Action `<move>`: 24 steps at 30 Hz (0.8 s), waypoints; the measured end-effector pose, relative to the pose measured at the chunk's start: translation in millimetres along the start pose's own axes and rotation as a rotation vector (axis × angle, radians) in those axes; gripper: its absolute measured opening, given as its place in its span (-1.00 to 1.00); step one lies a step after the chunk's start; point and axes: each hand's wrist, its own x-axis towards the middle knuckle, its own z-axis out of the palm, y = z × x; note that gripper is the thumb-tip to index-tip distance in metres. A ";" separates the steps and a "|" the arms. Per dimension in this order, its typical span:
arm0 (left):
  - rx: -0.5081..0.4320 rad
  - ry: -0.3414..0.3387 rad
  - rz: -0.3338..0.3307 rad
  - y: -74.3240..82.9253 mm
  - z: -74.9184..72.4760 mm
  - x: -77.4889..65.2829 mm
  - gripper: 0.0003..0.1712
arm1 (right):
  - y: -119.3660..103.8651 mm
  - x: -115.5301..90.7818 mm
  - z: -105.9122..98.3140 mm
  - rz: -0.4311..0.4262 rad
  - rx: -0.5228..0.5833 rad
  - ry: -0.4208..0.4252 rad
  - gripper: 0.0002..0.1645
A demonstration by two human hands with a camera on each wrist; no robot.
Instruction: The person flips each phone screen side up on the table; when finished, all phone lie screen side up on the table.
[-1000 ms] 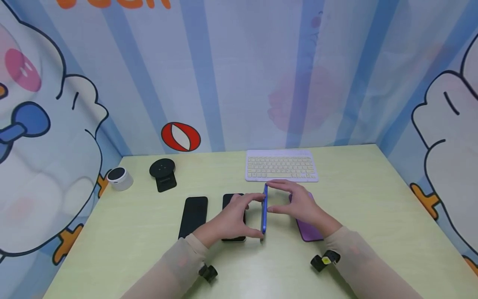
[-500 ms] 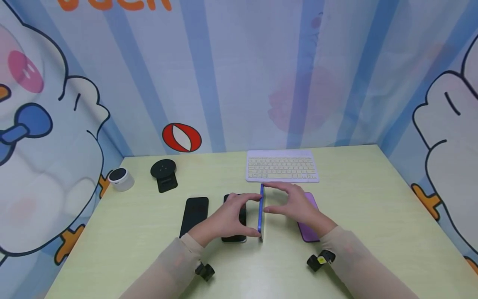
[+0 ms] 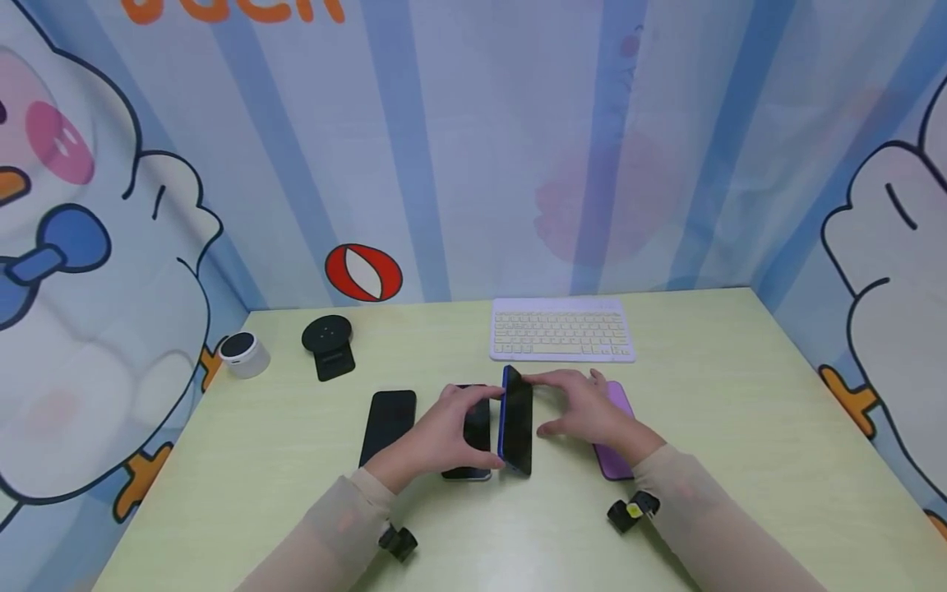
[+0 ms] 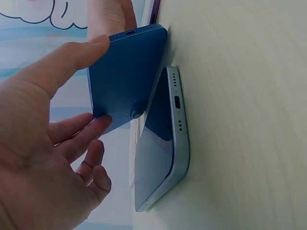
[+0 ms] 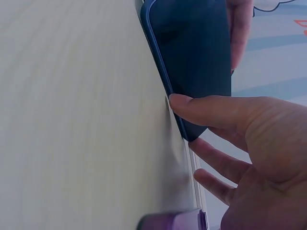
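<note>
A blue phone (image 3: 517, 427) with a dark screen stands tilted on its long edge, screen facing right. My left hand (image 3: 451, 432) holds it by its two ends, thumb at the near end and fingers at the far end; its blue back (image 4: 125, 79) shows in the left wrist view. My right hand (image 3: 588, 411) is on the screen side, a finger touching the far end. Its thumb (image 5: 206, 111) lies by the lower edge, seemingly just apart from it in the head view. Under my left hand lies another phone (image 3: 477, 421), partly hidden.
A black phone (image 3: 388, 423) lies to the left, and a purple phone (image 3: 616, 460) partly under my right hand. Behind stands a lilac keyboard (image 3: 562, 329). At the back left are a black round-topped stand (image 3: 328, 337) and a white cylinder (image 3: 245, 355).
The blue phone has moved slightly left and turned from edge-on, so its dark screen now shows. My right thumb has drawn away from it. Both hands shifted a little left.
</note>
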 end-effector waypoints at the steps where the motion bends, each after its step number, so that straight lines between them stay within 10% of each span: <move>1: 0.003 0.004 0.000 -0.3 1.3 0.2 0.08 | 0.8 -0.4 -0.1 0.002 -0.006 0.003 -0.01; 24: 0.453 0.022 0.013 6.9 27.0 12.8 0.09 | 17.6 -5.8 -18.2 -0.051 -0.064 -0.066 -0.14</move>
